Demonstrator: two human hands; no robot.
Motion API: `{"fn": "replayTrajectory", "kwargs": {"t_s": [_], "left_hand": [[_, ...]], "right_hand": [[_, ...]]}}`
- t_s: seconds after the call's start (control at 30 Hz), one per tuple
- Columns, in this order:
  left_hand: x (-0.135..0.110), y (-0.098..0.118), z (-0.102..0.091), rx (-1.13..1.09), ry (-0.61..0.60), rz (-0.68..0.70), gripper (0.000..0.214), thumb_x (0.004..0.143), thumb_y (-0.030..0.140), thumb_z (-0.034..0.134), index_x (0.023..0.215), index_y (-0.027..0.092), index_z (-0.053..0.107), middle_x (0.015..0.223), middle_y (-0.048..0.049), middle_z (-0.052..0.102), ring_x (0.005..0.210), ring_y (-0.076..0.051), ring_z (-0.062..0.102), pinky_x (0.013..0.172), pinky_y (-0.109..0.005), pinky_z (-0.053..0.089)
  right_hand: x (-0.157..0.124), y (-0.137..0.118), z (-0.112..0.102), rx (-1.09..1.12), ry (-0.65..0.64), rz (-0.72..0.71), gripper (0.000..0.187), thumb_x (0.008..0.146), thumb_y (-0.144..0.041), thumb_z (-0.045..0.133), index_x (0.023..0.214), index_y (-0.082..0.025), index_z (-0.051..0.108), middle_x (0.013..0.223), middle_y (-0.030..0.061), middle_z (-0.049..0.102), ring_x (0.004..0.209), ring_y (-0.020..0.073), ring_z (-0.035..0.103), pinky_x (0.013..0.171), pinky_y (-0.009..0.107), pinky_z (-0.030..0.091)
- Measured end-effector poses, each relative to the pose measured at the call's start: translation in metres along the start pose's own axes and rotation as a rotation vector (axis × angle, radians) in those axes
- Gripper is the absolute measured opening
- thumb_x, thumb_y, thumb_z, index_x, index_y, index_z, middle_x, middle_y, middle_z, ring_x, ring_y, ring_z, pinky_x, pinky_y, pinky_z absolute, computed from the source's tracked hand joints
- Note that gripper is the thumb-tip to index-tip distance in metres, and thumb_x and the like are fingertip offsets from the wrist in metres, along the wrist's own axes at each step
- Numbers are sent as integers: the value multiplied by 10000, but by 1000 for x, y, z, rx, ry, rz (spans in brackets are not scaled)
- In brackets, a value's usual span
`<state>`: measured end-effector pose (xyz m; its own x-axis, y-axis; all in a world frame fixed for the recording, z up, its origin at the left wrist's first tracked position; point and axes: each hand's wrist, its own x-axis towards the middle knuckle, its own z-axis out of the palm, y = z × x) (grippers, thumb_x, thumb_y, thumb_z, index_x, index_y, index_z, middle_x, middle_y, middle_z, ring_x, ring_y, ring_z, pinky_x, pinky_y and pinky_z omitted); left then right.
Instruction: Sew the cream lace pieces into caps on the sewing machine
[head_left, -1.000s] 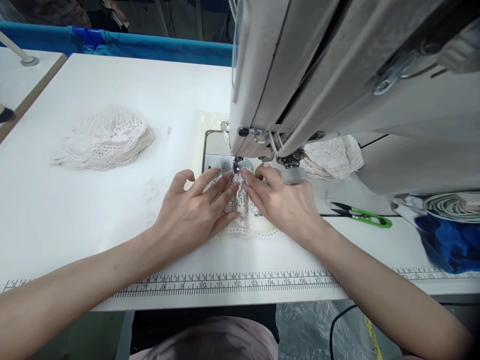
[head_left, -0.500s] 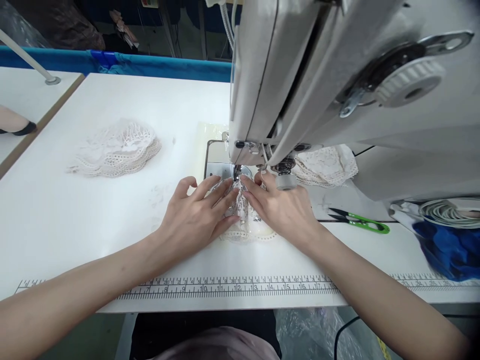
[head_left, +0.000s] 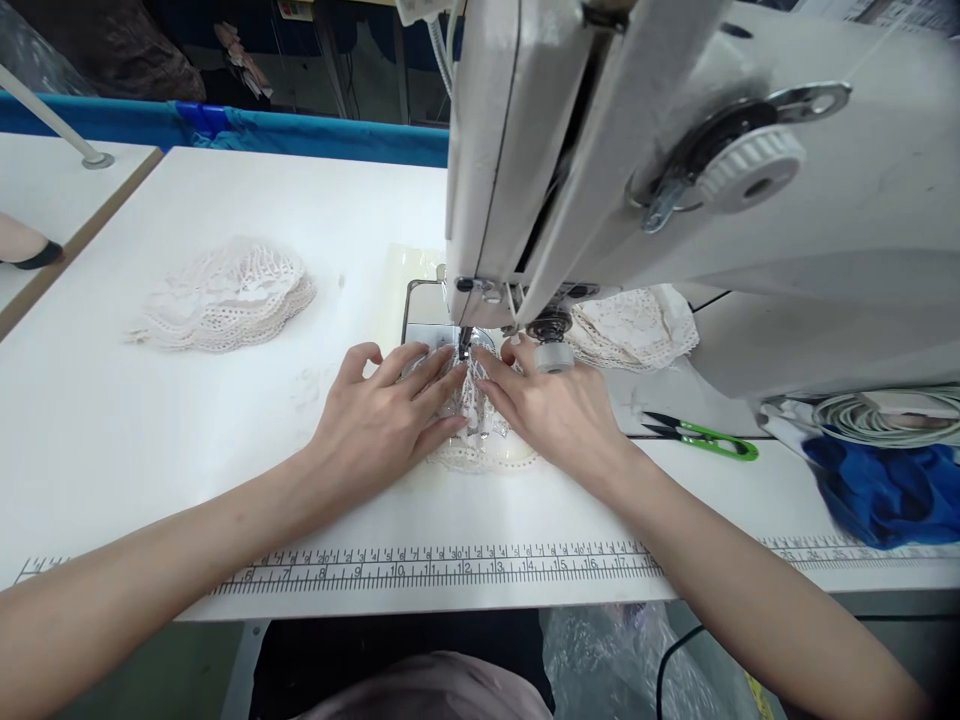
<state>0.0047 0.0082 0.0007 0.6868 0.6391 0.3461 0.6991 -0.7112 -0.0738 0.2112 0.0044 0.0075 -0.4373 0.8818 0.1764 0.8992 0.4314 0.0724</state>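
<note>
A cream lace piece [head_left: 474, 405] lies under the needle and presser foot [head_left: 465, 342] of a sewing machine. My left hand [head_left: 382, 405] rests on the left side of the lace, fingers stretched out and spread, the tips close to the foot. From the other side my right hand [head_left: 551, 400] presses down on the lace, its thumb and index finger extended and apart. Some of its other fingers are partly hidden behind the machine's lower knob [head_left: 554, 357]. The lace is gathered in small folds between the two hands, and its scalloped edge faces me.
A stack of lace pieces [head_left: 225, 300] lies at left, and more lace [head_left: 634, 328] sits behind the machine head [head_left: 517, 150]. Green-handled thread snips [head_left: 712, 440] lie at right, near blue cloth [head_left: 892, 490] and a coiled cord [head_left: 870, 415]. A ruler strip [head_left: 420, 570] runs along the front edge.
The whole view has shifted slightly, so everything appears a little further left. Both hands keep nearly the same place on the lace beside the presser foot.
</note>
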Motion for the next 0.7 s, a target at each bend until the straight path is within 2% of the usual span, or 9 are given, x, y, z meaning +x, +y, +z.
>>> {"fn": "replayTrajectory", "kwargs": {"t_s": [0.13, 0.2, 0.27, 0.33, 0.4, 0.43, 0.53, 0.6, 0.7], "left_hand": [[-1, -1, -4, 24, 28, 6, 346, 998, 372, 462, 1275, 203, 581, 1317, -70, 628, 1208, -269, 566, 890, -462, 368], [-3, -3, -10, 22, 63, 38, 294, 979, 360, 506, 1219, 227, 612, 1252, -52, 672, 1097, -252, 617, 849, -430, 379], [-5, -7, -16, -26, 61, 125, 254, 950, 403, 549, 1100, 229, 658, 1129, -43, 720, 924, -216, 650, 779, -391, 388], [-8, -11, -20, -85, 8, 258, 280, 925, 464, 567, 991, 215, 677, 1032, -45, 725, 795, -184, 642, 707, -363, 384], [-11, -14, -23, -103, -28, 361, 228, 939, 404, 558, 938, 208, 675, 1007, -41, 712, 724, -156, 625, 655, -343, 374], [-13, -15, -24, -103, -26, 378, 179, 954, 324, 539, 927, 205, 670, 1010, -35, 709, 685, -138, 612, 635, -333, 371], [-15, -13, -28, -207, -39, 232, 207, 980, 165, 435, 945, 187, 638, 1002, -27, 702, 631, -108, 586, 603, -294, 394], [-11, -10, -34, -340, -120, 54, 233, 1000, 210, 387, 970, 174, 615, 941, -32, 692, 673, -127, 602, 596, -275, 422], [0, -10, -39, -446, -270, -109, 253, 989, 288, 392, 915, 184, 610, 819, -23, 660, 687, -153, 606, 561, -267, 423]], "right_hand": [[-5, 3, -14, 76, -10, -30, 313, 1002, -297, 431, 1051, -199, 724, 1035, 83, 700, 705, 159, 589, 528, 314, 271], [-9, 5, -24, 207, -64, -62, 264, 974, -348, 503, 1012, -206, 723, 997, 55, 693, 683, 145, 583, 532, 296, 287], [-13, 7, -33, 366, -184, -120, 233, 903, -423, 620, 994, -226, 707, 1015, 26, 669, 655, 125, 570, 525, 272, 296], [-15, 7, -38, 467, -289, -167, 179, 874, -388, 667, 955, -229, 686, 1018, 10, 646, 645, 111, 555, 525, 256, 300], [-16, 8, -40, 519, -321, -166, 84, 913, -279, 611, 889, -216, 662, 993, 8, 638, 651, 107, 548, 538, 252, 309], [-16, 8, -41, 549, -320, -146, 103, 930, -233, 573, 863, -212, 649, 974, 7, 642, 655, 107, 549, 548, 251, 316], [-17, 8, -40, 668, -296, -18, 137, 952, -193, 512, 870, -219, 619, 798, -26, 652, 599, 100, 548, 558, 242, 336], [-16, 9, -40, 738, -261, 64, 133, 966, -206, 489, 904, -226, 606, 667, -56, 625, 559, 97, 551, 558, 233, 349], [-14, 8, -38, 750, -191, 93, 90, 949, -268, 547, 951, -216, 621, 709, -40, 653, 610, 110, 586, 574, 232, 374]]}}
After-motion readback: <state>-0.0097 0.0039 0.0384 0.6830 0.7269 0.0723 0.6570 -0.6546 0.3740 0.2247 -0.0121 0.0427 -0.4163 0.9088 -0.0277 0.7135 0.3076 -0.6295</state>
